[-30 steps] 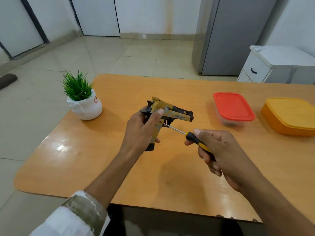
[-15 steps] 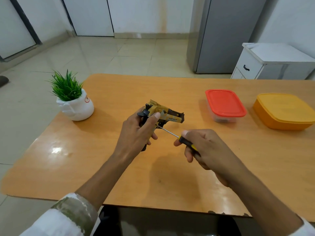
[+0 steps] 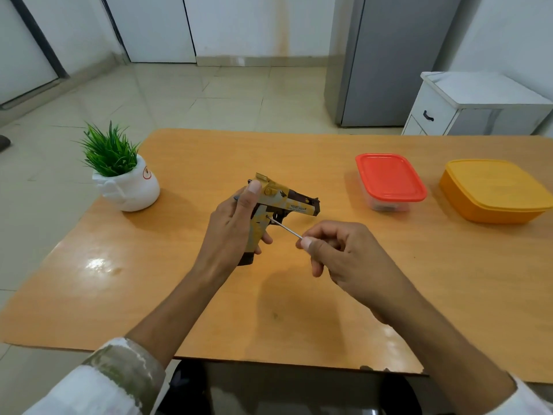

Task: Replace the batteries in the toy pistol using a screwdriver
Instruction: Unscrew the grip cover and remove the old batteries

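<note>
My left hand (image 3: 232, 232) grips a yellow and black toy pistol (image 3: 279, 200) above the middle of the wooden table (image 3: 299, 292), barrel pointing right, grip downward. The thumb rests on the rear of the slide. My right hand (image 3: 347, 256) is closed around a screwdriver (image 3: 284, 226). Its handle is hidden inside the fingers; only the thin metal shaft shows. The tip touches the side of the pistol's grip, just below the trigger area.
A white pot with a green plant (image 3: 125, 181) stands at the table's left. A clear box with a red lid (image 3: 389, 181) and an orange box (image 3: 490, 190) sit at the right. A white cabinet (image 3: 466, 106) and grey fridge (image 3: 389, 61) stand behind.
My right hand has slid up the screwdriver, covering its black and yellow handle. The tip stays at the pistol's grip. The left hand's thumb has moved higher on the slide.
</note>
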